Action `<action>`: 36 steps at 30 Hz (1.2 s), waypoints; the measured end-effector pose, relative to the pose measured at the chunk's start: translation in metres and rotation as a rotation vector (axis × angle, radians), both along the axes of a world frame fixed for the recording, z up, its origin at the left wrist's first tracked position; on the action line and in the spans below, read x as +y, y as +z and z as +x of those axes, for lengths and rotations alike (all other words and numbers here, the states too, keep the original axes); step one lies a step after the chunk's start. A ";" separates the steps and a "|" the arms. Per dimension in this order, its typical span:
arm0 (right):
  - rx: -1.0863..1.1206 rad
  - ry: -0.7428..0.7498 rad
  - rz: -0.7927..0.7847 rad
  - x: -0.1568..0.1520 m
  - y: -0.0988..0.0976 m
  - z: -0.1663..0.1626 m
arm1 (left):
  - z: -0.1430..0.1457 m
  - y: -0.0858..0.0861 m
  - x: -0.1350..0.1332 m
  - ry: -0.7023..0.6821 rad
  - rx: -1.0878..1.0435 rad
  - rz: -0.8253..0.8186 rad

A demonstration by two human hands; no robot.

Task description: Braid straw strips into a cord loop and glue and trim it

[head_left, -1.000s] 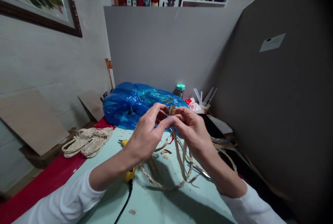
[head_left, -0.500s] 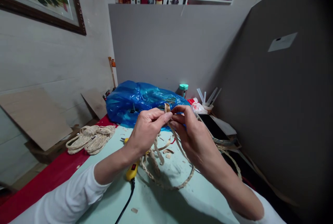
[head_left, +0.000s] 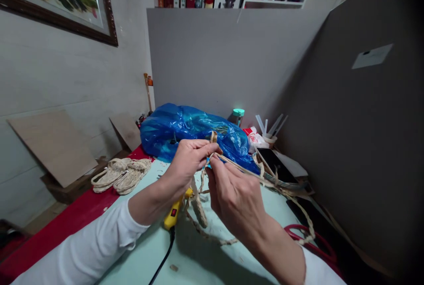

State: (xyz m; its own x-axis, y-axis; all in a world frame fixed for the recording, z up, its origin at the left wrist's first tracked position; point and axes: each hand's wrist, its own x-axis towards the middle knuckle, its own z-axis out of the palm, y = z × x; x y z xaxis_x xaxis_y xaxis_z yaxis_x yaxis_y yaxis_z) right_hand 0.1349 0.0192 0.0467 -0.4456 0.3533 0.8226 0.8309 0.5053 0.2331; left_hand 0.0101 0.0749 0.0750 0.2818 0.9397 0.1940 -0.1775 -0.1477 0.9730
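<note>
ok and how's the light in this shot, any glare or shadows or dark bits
In the head view, pale glints on the blue plastic bag; in the head view, a soft shadow on the pale green tabletop below the right hand; also there, a black upper right corner.

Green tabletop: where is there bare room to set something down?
The near tabletop between the black power cord and right forearm is mostly bare; a small scrap lies beside the cord. Crowded: below the hands, with the yellow corded tool and braided straw; behind, the blue plastic bag; right, the smartphone.
</note>
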 end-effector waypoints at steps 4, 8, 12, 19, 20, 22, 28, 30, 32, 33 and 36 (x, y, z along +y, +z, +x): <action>0.147 0.153 -0.098 -0.003 0.010 0.001 | -0.004 0.000 0.005 -0.047 -0.075 -0.067; 0.528 0.161 -0.275 -0.003 0.025 0.007 | 0.001 -0.002 0.000 -0.097 -0.146 -0.055; 0.789 0.317 -0.869 0.010 0.019 0.012 | 0.007 -0.003 -0.006 -0.151 -0.121 0.009; 1.011 0.528 -0.992 0.025 0.007 0.012 | 0.007 -0.007 0.004 0.013 0.001 0.135; 1.022 0.529 -0.987 0.026 0.006 0.012 | 0.007 -0.008 0.005 0.004 0.007 0.122; 1.021 0.512 -0.949 0.027 0.004 0.012 | 0.005 -0.009 0.006 -0.010 0.043 0.108; 1.024 0.409 -0.773 0.027 0.004 0.018 | 0.001 -0.008 0.004 0.227 0.461 0.550; 1.061 0.386 -0.727 0.027 0.006 0.022 | 0.002 -0.007 0.002 0.247 0.505 0.626; 1.107 0.384 -0.701 0.029 0.009 0.026 | 0.003 -0.006 -0.001 0.262 0.516 0.648; 1.132 0.387 -0.697 0.029 0.010 0.028 | 0.004 -0.007 -0.002 0.279 0.520 0.658; 1.205 0.420 -0.728 0.030 0.011 0.029 | 0.007 -0.013 -0.007 0.293 0.543 0.750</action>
State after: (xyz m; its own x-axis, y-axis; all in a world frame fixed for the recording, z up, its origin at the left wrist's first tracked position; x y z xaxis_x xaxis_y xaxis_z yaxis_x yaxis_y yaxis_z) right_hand 0.1639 0.0496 0.0578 0.1936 0.8642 0.4644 0.1002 0.4534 -0.8856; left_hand 0.0174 0.0683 0.0621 0.2847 0.6721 0.6835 0.4108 -0.7298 0.5466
